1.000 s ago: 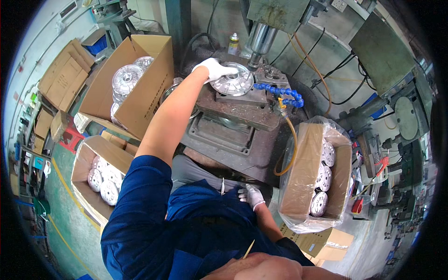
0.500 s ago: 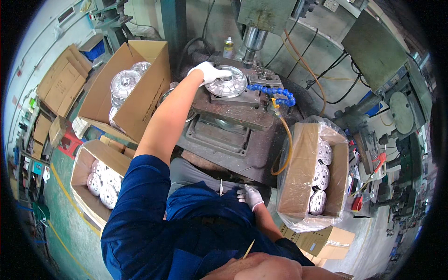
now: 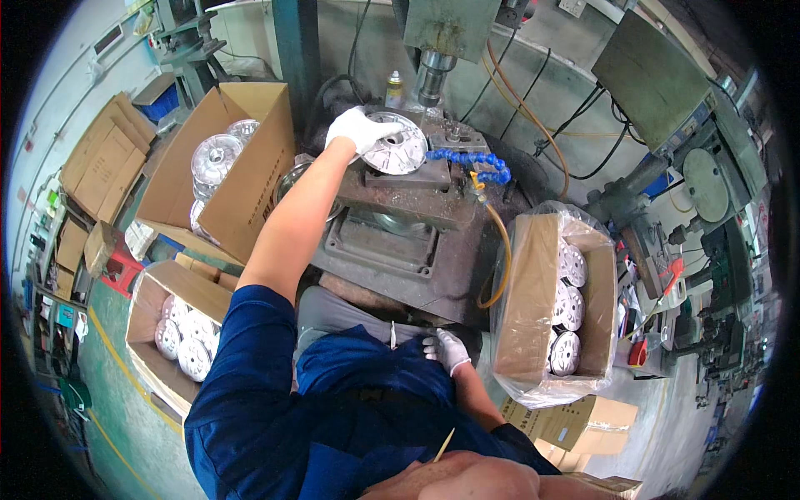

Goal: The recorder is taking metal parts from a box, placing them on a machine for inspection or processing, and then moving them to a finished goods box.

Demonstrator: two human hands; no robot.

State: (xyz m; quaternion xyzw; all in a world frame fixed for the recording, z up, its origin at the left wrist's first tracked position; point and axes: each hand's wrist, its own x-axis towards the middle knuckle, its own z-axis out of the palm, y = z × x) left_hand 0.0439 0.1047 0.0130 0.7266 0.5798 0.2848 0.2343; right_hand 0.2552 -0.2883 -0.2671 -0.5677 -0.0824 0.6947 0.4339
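My left hand (image 3: 358,132), in a white glove, grips the left rim of a shiny round metal disc (image 3: 398,153) with a raised hub. The disc is at a grey steel fixture block (image 3: 425,177) on the machine table, to the left of the drill spindle (image 3: 433,79). Whether it sits flat there or is slightly lifted, I cannot tell. A blue jointed coolant hose (image 3: 471,157) reaches toward the disc's right edge. My right hand (image 3: 448,348), also gloved, lies on my thigh with its fingers loosely spread, holding nothing.
An open carton (image 3: 267,158) of similar discs stands to the left, and a smaller carton (image 3: 146,354) of discs sits nearer. To the right is a plastic-lined carton (image 3: 521,292) holding several discs. A spray can (image 3: 394,89) stands behind the fixture. A yellow hose (image 3: 504,258) hangs beside the table.
The whole view has shifted slightly. My left hand has moved a little left relative to the table, still on the disc's rim. My right hand stays on my thigh.
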